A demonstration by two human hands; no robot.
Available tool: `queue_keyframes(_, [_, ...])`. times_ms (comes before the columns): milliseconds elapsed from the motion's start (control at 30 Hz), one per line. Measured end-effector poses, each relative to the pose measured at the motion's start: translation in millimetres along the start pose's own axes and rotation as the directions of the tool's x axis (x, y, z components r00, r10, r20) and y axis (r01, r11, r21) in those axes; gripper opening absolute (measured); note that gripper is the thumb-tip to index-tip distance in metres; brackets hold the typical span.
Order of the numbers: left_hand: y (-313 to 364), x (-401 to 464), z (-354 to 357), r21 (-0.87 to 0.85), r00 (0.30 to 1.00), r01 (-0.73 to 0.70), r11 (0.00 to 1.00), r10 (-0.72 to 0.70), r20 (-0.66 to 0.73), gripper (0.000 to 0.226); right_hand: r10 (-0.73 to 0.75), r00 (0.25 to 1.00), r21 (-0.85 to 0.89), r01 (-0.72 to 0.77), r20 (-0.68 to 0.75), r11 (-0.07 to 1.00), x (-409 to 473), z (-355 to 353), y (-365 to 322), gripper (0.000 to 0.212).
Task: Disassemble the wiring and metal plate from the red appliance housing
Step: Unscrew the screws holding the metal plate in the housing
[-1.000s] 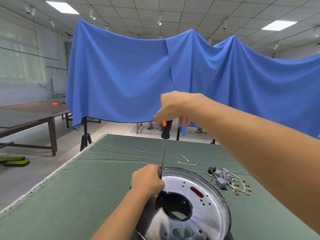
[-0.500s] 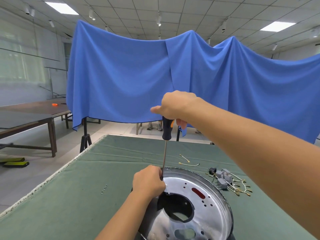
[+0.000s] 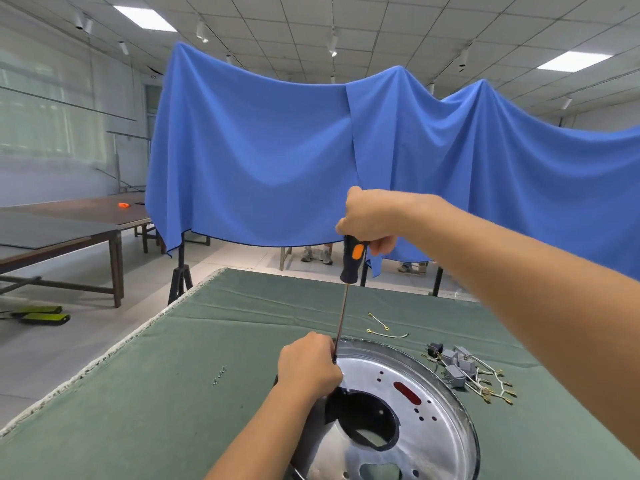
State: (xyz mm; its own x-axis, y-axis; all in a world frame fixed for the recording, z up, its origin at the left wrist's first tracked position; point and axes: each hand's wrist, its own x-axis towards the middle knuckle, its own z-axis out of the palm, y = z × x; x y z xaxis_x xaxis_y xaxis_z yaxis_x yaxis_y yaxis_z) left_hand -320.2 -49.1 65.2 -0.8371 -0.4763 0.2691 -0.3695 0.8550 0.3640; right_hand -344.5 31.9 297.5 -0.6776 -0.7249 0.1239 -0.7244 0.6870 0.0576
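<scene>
— Where was the plate [image 3: 408, 403]?
— At 6 o'clock on the surface [image 3: 173, 393], wiring [image 3: 467, 372] at its 3 o'clock.
— And each grip?
— Right hand [image 3: 372, 216] curled round the screwdriver [image 3: 351, 258] handle; left hand [image 3: 308, 367] pinched its shaft at the plate's rim.

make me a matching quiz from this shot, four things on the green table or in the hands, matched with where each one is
Things:
1. screwdriver
2. metal plate
3. loose screws
4. grey connectors with wires

Places:
A. on the cloth left of the left hand
B. on the cloth right of the plate
C. upright, handle gripped by the right hand
D. nearest the camera, under the left hand

Pairs: 1-C, 2-D, 3-A, 4-B
</scene>
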Motion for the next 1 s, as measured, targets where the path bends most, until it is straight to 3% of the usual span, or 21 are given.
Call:
queue_keyframes(67, [0.4,-0.8,-0.5,0.001,1.0,0.003,1.0,-0.003,0.006,0.018,-0.048,0.996,0.28,0.024,0.078,0.96,-2.0,-3.1,2.8,0.018])
queue_keyframes(100, [0.5,-0.8,-0.8,0.003,1.0,0.003,1.0,-0.003,0.005,0.018,-0.061,0.994,0.322,0.028,0.093,0.946,-3.1,-2.7,5.1,0.023])
queue_keyframes(167, [0.9,-0.8,-0.8,0.003,1.0,0.002,1.0,-0.002,0.0,0.019,-0.031,0.999,0.244,0.019,0.043,0.97,-5.6,4.9,7.2,0.026])
queue_keyframes(267, [1.9,-2.0,-1.1,0.008,1.0,-0.001,1.0,0.001,-0.001,0.023,0.082,0.97,-0.095,-0.106,-0.228,0.99,-6.7,15.3,10.1,0.041])
queue_keyframes(333, [1.4,-2.0,-0.2,0.009,1.0,-0.005,1.0,0.005,-0.006,0.023,0.09,0.943,-0.175,-0.152,-0.319,0.973,-4.4,17.6,13.0,0.039])
queue_keyframes(400, [1.6,-2.4,0.0,0.009,1.0,-0.006,1.0,0.006,-0.013,0.024,0.093,0.978,-0.084,-0.11,-0.187,0.99,-2.6,12.7,16.1,0.026])
queue_keyframes(467, [1.8,-3.1,0.4,0.01,1.0,-0.005,1.0,0.005,-0.012,0.024,0.077,0.997,0.183,-0.08,0.025,0.98,-5.6,4.1,17.9,0.013])
queue_keyframes(533, [1.9,-3.6,0.6,0.013,1.0,-0.001,1.0,0.001,-0.008,0.024,0.032,0.991,0.382,-0.08,0.13,0.921,-10.2,-1.3,19.7,0.017])
queue_keyframes(600, [2.6,-3.7,0.6,0.017,1.0,0.0,1.0,0.0,-0.008,0.024,0.063,0.995,0.314,-0.086,0.082,0.946,-14.0,2.5,20.0,0.022])
queue_keyframes(700, [3.3,-3.7,0.8,0.025,1.0,0.002,1.0,-0.002,-0.005,0.024,0.154,0.965,-0.086,-0.176,-0.213,0.981,-18.2,13.0,20.6,0.052])
queue_keyframes(733, [3.3,-3.2,0.9,0.027,1.0,0.003,1.0,-0.003,-0.005,0.024,0.144,0.949,-0.143,-0.189,-0.279,0.972,-16.9,16.0,22.2,0.054])
queue_keyframes(800, [2.9,-2.4,1.3,0.034,1.0,0.006,0.999,-0.006,-0.004,0.024,0.092,0.961,-0.086,-0.118,-0.26,0.989,-12.2,19.1,24.1,0.036])
queue_keyframes(867, [3.4,-2.6,1.2,0.034,1.0,0.005,0.999,-0.005,-0.004,0.024,0.078,0.991,0.122,-0.065,-0.108,0.99,-11.5,16.0,26.4,0.016])
queue_keyframes(933, [4.0,-3.1,0.7,0.034,1.0,0.003,0.999,-0.003,-0.006,0.024,0.059,0.998,0.283,-0.056,-0.001,0.958,-15.5,12.4,29.1,0.02])
queue_keyframes(1000, [3.8,-3.1,0.4,0.04,1.0,0.003,0.999,-0.003,-0.006,0.025,0.063,0.997,0.246,-0.05,-0.046,0.968,-20.3,13.9,30.8,0.035])
